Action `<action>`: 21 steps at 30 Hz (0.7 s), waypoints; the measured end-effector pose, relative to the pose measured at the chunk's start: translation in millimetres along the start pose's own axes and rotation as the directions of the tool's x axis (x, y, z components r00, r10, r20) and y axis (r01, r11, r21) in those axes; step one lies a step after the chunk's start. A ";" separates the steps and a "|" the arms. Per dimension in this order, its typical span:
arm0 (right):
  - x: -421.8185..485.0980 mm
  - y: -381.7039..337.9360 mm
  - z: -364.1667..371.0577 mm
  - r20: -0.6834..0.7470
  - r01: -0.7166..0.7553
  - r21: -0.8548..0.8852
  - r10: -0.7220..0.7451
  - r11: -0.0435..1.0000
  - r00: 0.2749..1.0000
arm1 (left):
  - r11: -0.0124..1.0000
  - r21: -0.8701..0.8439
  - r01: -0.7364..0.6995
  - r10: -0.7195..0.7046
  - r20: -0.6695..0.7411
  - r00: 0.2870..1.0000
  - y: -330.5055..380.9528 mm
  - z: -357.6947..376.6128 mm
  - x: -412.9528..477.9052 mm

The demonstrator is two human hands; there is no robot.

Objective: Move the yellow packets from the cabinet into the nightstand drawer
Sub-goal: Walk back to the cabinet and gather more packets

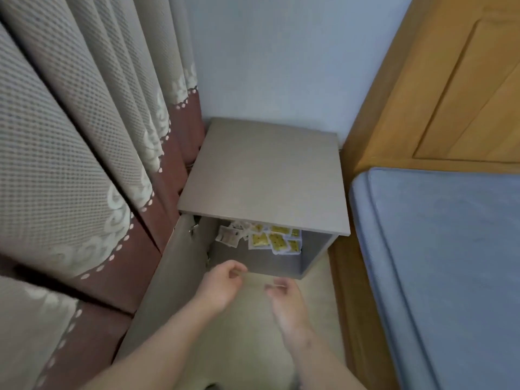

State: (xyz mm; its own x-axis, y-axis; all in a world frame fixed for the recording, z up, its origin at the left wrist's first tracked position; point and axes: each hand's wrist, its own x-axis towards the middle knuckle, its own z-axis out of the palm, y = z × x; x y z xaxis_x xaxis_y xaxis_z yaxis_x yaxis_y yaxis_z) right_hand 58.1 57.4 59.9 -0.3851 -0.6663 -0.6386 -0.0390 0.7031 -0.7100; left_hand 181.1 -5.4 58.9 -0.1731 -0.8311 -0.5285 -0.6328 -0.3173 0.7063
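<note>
The yellow packets (277,240) are seen scattered inside the cabinet (261,175) at the centre of the frame. Its door (168,277) is swung open toward the lower left, so they can be reached. Just below the opening, the left hand (225,282) and right hand (284,299) are held loosely curled with nothing grasped, apparently readied for gathering. No drawer is shown.

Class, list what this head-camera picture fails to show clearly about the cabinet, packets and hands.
Head view: the cabinet top hides the rear yellow packets; count unknown.
Packet print is too small to read.
Motion blur smears the fingertips of the left hand and right hand.
No nightstand drawer shows in frame.
</note>
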 end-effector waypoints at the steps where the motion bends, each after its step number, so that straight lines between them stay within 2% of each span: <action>1: 20.8 1.5 4.6 0.007 0.000 -0.014 0.000 1.000 1.000 | 1.000 -0.013 0.010 -0.010 -0.007 1.000 -6.2 6.1 21.4; 8: 184.3 55.8 39.7 0.024 0.049 -0.152 -0.046 0.987 0.999 | 0.999 -0.021 0.045 -0.045 -0.029 0.999 -71.2 75.5 171.0; 13: 300.7 118.1 65.9 0.054 0.132 -0.218 -0.123 0.967 0.991 | 0.998 0.061 -0.017 0.018 -0.029 0.999 -130.5 127.2 270.4; 16: 372.9 153.6 78.5 0.063 0.166 -0.266 -0.154 0.950 0.986 | 0.999 0.008 -0.044 0.045 -0.052 0.998 -161.7 160.3 322.8; 21: 466.6 182.8 92.9 0.056 0.240 -0.338 -0.235 0.910 0.970 | 0.996 0.025 -0.086 0.088 -0.099 0.991 -207.6 201.5 395.0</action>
State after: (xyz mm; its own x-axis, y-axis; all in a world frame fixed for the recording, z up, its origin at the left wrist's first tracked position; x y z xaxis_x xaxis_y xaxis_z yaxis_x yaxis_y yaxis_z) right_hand -43.1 -148.1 -395.5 -0.3125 -0.8259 -0.4693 -0.4396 0.5637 -0.6992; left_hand 92.0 -175.8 -391.4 -0.1527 -0.8967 -0.4155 -0.6340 -0.2336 0.7372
